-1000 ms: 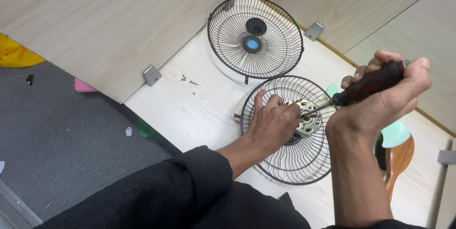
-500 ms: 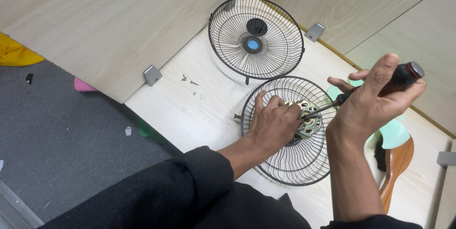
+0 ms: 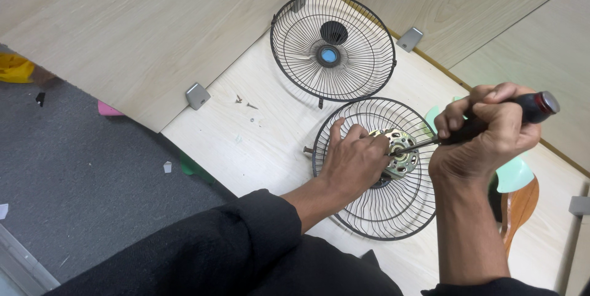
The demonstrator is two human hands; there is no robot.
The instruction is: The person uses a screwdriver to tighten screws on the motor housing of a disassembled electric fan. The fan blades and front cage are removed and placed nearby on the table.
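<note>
A pale wooden tabletop [image 3: 258,142] carries everything, boxed in by light wooden panels [image 3: 123,32] that meet at the corner beyond it, with small grey metal brackets [image 3: 197,95] at their base. The landmark here is the rear fan guard [image 3: 384,210], a round black wire cage lying flat near the tabletop's front edge.

Just beyond that guard, nearly touching its rim, lies a second wire guard [image 3: 295,44] with a blue hub at its centre. To the guard's right, partly under the right forearm, a pale green fan blade [image 3: 515,174] shows, with a brown wooden piece [image 3: 521,205] beside it.

At the guard's centre sits the metal fan motor [image 3: 402,151]. The left hand [image 3: 355,162] rests on the guard's left half, fingers spread and pressed flat against the wires and the motor's edge, gripping nothing. The right hand [image 3: 488,139] hovers over the guard's right rim, fingers curled tight around the dark handle of a screwdriver [image 3: 533,105]; its thin shaft slants down to the motor.

Left of the guard, toward the panel, a few small loose screws [image 3: 244,101] lie on the tabletop.
</note>
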